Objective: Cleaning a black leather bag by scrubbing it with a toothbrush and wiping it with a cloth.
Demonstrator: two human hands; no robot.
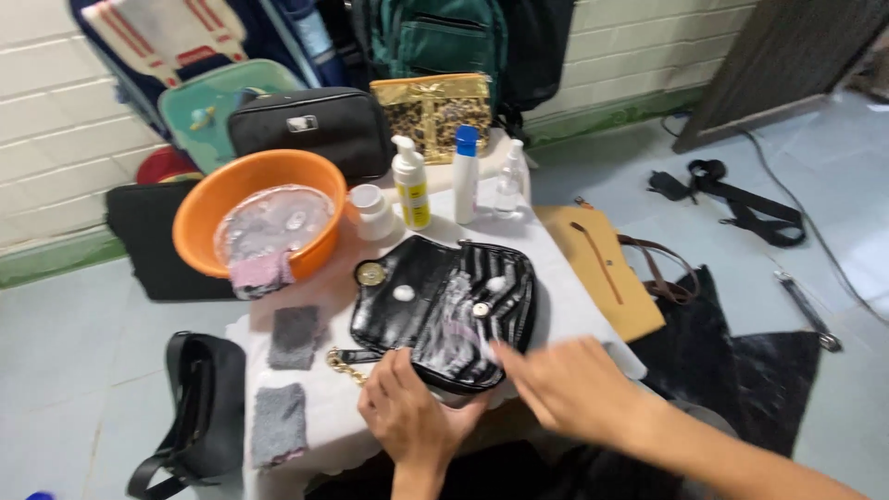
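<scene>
A black quilted handbag (435, 301) with a round gold clasp and a gold chain lies open on a small white-covered table (556, 278). Dabs of white foam sit on its flap. My left hand (407, 417) presses on the bag's near edge beside the chain. My right hand (565, 384) is blurred at the bag's near right corner, its fingers reaching onto the bag; whether it holds anything I cannot tell.
An orange basin (222, 199) of soapy water with a pink cloth over its rim stands at the back left. A pump bottle (410, 185), a blue-capped bottle (465, 171), a spray bottle (507, 181) and a white jar (372, 211) line the back. Two grey cloths (294, 335) lie left. Other bags surround the table.
</scene>
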